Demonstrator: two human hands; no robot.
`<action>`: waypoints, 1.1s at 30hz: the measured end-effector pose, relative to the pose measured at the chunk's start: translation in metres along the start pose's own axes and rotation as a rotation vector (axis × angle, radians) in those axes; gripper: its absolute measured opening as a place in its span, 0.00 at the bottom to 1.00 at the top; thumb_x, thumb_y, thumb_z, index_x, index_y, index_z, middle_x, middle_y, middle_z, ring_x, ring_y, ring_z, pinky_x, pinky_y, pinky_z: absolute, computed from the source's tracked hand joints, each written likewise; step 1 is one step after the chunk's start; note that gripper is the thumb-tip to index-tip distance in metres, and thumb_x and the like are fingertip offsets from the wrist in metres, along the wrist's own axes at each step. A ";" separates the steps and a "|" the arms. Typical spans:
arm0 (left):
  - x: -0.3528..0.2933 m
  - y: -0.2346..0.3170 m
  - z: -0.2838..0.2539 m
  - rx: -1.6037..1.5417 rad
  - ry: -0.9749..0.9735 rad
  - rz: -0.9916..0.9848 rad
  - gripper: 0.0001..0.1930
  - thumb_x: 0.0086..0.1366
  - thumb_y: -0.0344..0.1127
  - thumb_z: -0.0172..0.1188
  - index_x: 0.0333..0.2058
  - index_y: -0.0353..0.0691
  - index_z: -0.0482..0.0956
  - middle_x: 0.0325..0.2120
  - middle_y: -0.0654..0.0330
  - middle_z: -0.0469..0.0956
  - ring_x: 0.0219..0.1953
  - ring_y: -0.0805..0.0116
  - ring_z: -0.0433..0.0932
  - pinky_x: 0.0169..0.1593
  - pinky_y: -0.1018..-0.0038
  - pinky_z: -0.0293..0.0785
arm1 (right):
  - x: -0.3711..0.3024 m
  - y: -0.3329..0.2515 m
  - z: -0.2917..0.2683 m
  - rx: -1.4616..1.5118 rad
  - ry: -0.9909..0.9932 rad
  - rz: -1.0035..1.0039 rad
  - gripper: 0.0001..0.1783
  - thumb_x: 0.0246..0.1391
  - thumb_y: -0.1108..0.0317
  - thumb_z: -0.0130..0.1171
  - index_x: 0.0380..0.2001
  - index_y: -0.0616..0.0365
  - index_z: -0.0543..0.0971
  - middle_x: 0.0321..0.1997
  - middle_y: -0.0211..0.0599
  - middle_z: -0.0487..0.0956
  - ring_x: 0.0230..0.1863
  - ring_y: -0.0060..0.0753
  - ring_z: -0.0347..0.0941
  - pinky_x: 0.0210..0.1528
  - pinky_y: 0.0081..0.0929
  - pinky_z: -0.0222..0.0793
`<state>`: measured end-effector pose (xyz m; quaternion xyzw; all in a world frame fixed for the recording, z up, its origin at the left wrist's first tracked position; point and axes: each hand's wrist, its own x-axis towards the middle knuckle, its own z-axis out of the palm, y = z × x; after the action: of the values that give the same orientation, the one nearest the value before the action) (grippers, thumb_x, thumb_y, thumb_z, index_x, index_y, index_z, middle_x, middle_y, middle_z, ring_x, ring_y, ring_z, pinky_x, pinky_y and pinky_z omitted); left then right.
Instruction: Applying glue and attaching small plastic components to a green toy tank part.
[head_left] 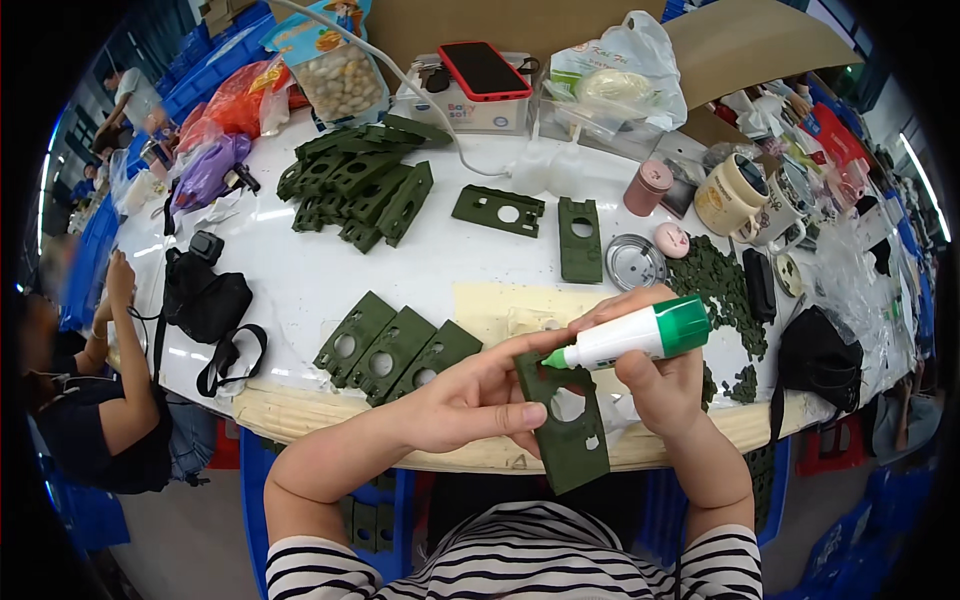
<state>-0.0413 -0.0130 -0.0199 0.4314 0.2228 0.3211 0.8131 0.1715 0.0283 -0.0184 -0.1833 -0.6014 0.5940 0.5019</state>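
Observation:
My left hand (470, 400) grips a dark green plastic plate (573, 450) with a round hole, holding it tilted over the table's front edge. In my right hand (668, 385) is a white glue bottle (615, 338) with a green base, lying nearly level. Its green nozzle meets or hovers just over the plate's upper end; I cannot tell which. Left of my hands, three similar green plates (393, 352) lie side by side. Two more, a sideways plate (480, 208) and an upright one (580, 262), lie farther back.
A heap of green plates (350, 180) is at the back left. Small green pieces (715, 290) spread at the right beside a round metal dish (634, 268). Mugs (730, 198), a black pouch (822, 350) and a black bag (205, 295) flank the work area. Another person (110, 400) sits at the left.

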 end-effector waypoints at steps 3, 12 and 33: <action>-0.001 0.001 0.000 0.013 0.004 0.004 0.33 0.66 0.30 0.52 0.66 0.39 0.45 0.55 0.50 0.64 0.51 0.63 0.71 0.48 0.69 0.77 | 0.001 -0.002 0.001 -0.054 -0.007 -0.006 0.18 0.52 0.66 0.63 0.43 0.67 0.73 0.41 0.42 0.76 0.37 0.27 0.76 0.33 0.21 0.75; -0.001 0.001 0.000 -0.014 0.010 -0.006 0.34 0.66 0.29 0.52 0.65 0.38 0.44 0.54 0.50 0.64 0.52 0.64 0.70 0.47 0.71 0.78 | 0.001 0.002 -0.001 -0.133 -0.011 -0.030 0.16 0.51 0.66 0.65 0.40 0.65 0.77 0.41 0.39 0.76 0.40 0.27 0.74 0.41 0.23 0.71; 0.000 0.000 -0.001 -0.003 0.005 -0.008 0.33 0.66 0.30 0.51 0.65 0.38 0.46 0.54 0.51 0.64 0.51 0.64 0.71 0.47 0.71 0.78 | 0.001 0.002 -0.001 -0.180 -0.017 -0.032 0.16 0.50 0.66 0.65 0.39 0.65 0.78 0.40 0.39 0.76 0.40 0.28 0.74 0.41 0.24 0.70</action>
<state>-0.0422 -0.0126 -0.0207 0.4286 0.2260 0.3193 0.8144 0.1713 0.0299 -0.0198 -0.2131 -0.6594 0.5308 0.4878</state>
